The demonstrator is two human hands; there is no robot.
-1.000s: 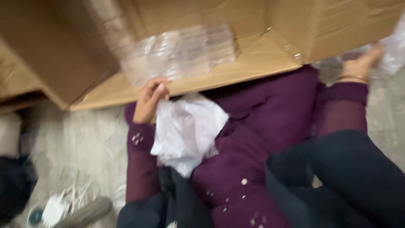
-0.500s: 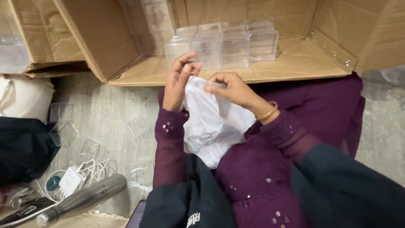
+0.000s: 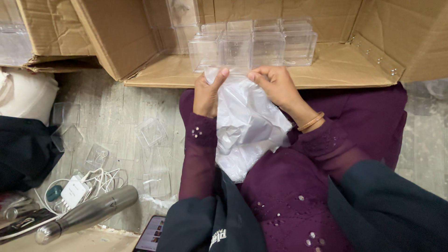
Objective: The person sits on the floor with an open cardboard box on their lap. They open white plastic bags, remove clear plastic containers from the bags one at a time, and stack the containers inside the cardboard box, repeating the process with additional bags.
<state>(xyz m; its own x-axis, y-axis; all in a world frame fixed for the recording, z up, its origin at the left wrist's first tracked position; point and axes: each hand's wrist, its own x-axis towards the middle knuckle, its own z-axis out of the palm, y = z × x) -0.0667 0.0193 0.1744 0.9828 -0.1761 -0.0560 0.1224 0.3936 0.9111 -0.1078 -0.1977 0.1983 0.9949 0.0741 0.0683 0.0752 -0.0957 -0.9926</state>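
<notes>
A crumpled clear plastic bag [image 3: 245, 123] lies on my lap over purple fabric. My left hand [image 3: 207, 93] pinches its top left edge. My right hand [image 3: 275, 84], with a bangle at the wrist, pinches the top right edge, so the bag's upper rim stretches between both hands. Just beyond my hands, several clear plastic boxes [image 3: 254, 44] stand in rows inside an open cardboard box [image 3: 340, 70] lying on its side.
On the floor at left lie loose clear plastic lids [image 3: 151, 133], a white charger with cables [image 3: 77, 189], a steel bottle [image 3: 88, 212], a dark bag [image 3: 23, 151] and a phone [image 3: 151, 233]. A second cardboard box [image 3: 51, 32] stands at the back left.
My right hand came from far right to the bag and now grips its top edge opposite my left hand. The bag's upper rim has risen and spread. The camera view has steadied.
</notes>
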